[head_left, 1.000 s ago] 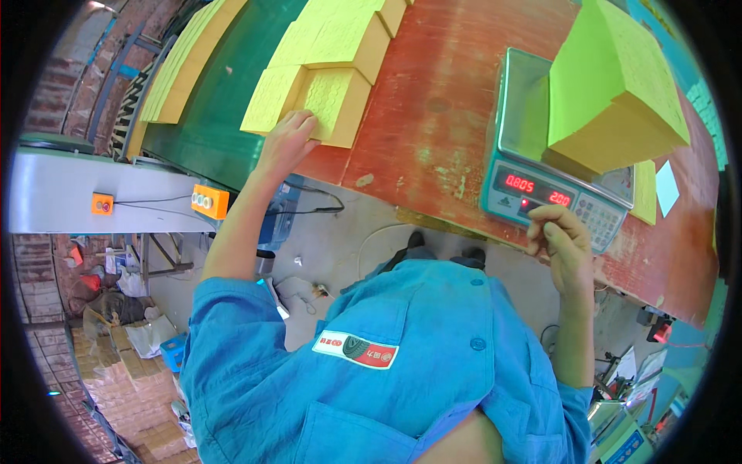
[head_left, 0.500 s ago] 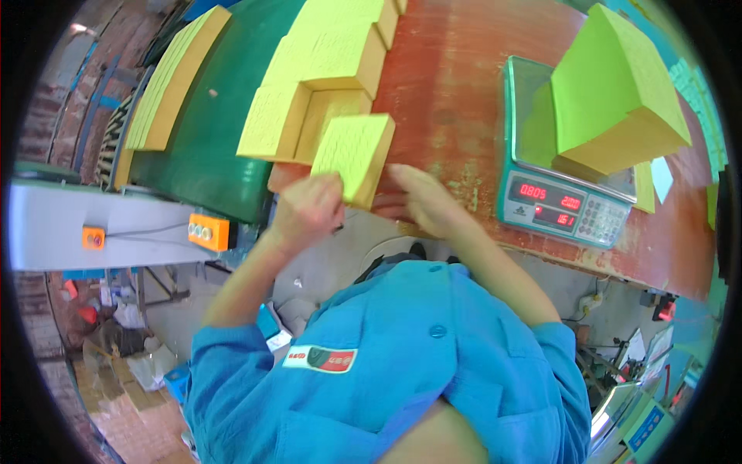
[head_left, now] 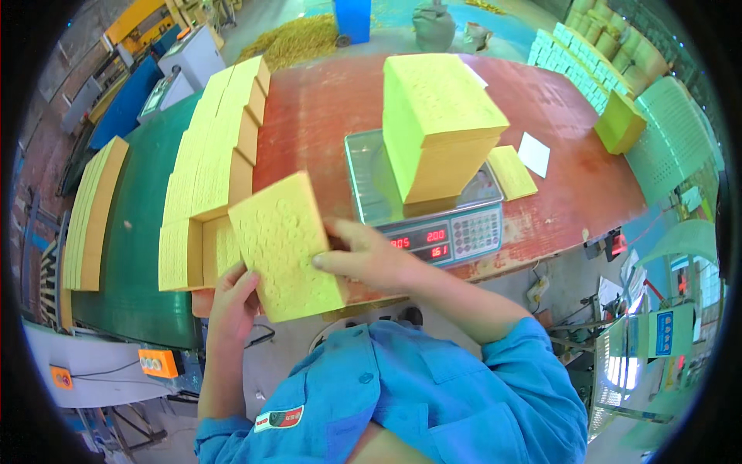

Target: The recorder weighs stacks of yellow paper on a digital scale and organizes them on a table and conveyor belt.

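Held pad: a yellow, rough-faced pad [head_left: 287, 251], tilted, in front of and to the left of the scale [head_left: 477, 236].
Left hand: the left hand [head_left: 234, 300] grips the pad's lower-left edge, thumb on the upper face.
Right hand: the right hand [head_left: 362, 254], at the scale's front-left corner, grips the pad's right edge, thumb on the upper face.
Scale load: 1 tall yellow stack [head_left: 444, 124] on the pan.
Right of scale: a flat yellow piece [head_left: 512, 172], with a white sheet [head_left: 535, 155] just beyond it.
Left of scale: a stepped row of yellow blocks [head_left: 212, 174]; farther left, a green surface [head_left: 139, 240] and a second yellow row [head_left: 97, 216].
Support: the red bench [head_left: 305, 124], beneath the scale.
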`<control>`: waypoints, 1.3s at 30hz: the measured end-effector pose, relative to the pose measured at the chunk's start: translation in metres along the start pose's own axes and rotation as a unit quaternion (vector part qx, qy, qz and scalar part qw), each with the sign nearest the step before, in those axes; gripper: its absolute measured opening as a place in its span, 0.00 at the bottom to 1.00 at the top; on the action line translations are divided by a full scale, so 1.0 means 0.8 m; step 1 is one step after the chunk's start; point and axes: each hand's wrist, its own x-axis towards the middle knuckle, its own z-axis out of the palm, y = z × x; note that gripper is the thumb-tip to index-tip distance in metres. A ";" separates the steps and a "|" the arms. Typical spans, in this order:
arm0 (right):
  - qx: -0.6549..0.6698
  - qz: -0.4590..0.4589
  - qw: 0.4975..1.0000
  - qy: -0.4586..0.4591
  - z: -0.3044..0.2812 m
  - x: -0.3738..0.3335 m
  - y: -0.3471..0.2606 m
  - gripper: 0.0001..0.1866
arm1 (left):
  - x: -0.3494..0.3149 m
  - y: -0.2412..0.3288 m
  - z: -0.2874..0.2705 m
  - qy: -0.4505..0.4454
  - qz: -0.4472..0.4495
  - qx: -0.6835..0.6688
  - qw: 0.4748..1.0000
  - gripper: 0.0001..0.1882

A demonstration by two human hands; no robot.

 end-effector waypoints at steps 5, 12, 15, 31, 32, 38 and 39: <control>-0.223 -0.091 0.960 0.146 -0.091 -0.045 -0.163 0.26 | 0.074 0.095 0.160 -0.075 0.109 0.039 0.990 0.22; -0.163 -0.142 0.950 0.224 -0.249 -0.028 -0.236 0.24 | 0.179 0.152 0.300 -0.177 0.101 0.103 0.974 0.18; -0.124 -0.089 0.967 0.206 -0.277 -0.026 -0.224 0.22 | 0.192 0.143 0.310 -0.163 0.058 0.136 0.975 0.16; -0.132 -0.069 0.969 0.196 -0.282 -0.035 -0.202 0.26 | 0.197 0.122 0.307 -0.120 0.082 0.195 0.970 0.15; -0.133 -0.079 0.967 0.201 -0.280 -0.036 -0.202 0.26 | 0.196 0.122 0.307 -0.120 0.081 0.196 0.970 0.15; -0.198 -0.108 0.949 0.220 -0.283 -0.042 -0.196 0.23 | 0.195 0.115 0.313 -0.104 0.092 0.215 0.967 0.18; -0.197 -0.108 0.949 0.222 -0.281 -0.042 -0.196 0.23 | 0.198 0.114 0.311 -0.102 0.104 0.213 0.966 0.18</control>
